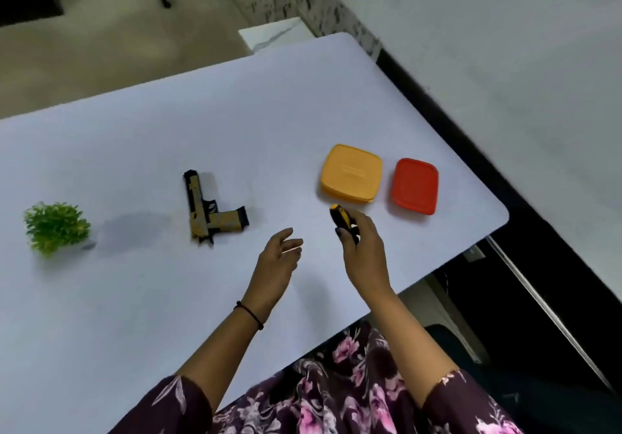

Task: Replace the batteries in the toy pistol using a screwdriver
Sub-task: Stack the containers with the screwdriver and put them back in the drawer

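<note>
A tan and black toy pistol [207, 209] lies flat on the white table [134, 299], left of centre. My right hand [365, 248] grips a screwdriver [341, 218] by its black and yellow handle, just in front of the yellow box; the shaft is hidden. My left hand [279, 257] hovers over the table with relaxed, straight fingers, holding nothing, a short way right of the pistol's grip.
A closed yellow box [351, 172] and a closed red box [414, 185] sit side by side near the table's right edge. A small green plant [55, 226] stands at the left. The table's rounded corner and a dark gap lie at the right.
</note>
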